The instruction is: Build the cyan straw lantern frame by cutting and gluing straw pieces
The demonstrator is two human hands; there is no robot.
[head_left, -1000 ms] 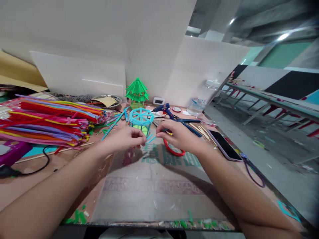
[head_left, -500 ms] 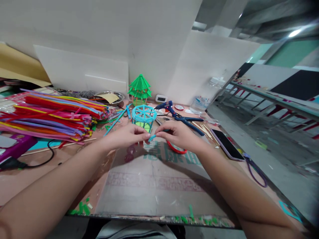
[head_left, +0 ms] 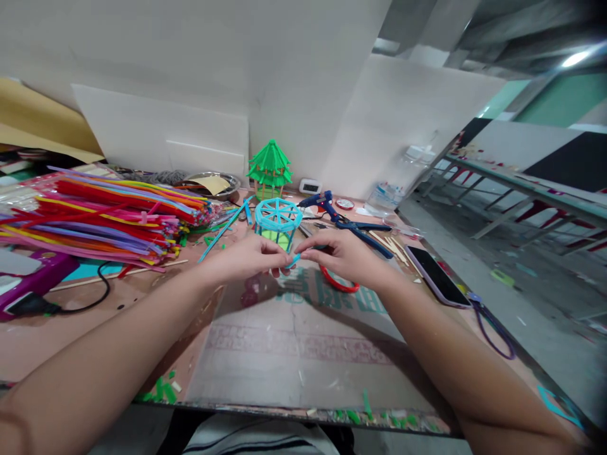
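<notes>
My left hand (head_left: 251, 256) and my right hand (head_left: 342, 253) meet over the middle of the table, fingertips pinched together. Between them they hold a short blue pipe cleaner piece (head_left: 294, 259), each hand closed on one end. Just behind the fingers stands a small blue pipe cleaner frame with a spoked round top (head_left: 277, 221). A red ring (head_left: 337, 282) lies on the table under my right hand. A green pagoda model (head_left: 269, 165) stands further back by the wall.
A big pile of coloured pipe cleaners (head_left: 95, 218) fills the left. A blue glue gun (head_left: 322, 203), scissors (head_left: 367, 234), wooden sticks and a phone (head_left: 430, 267) lie to the right. A metal dish (head_left: 213, 184) and white boards are behind. Green scraps litter the front edge.
My hands have closed in on each other, bringing the blue piece between both sets of fingertips. The view has shifted slightly.
</notes>
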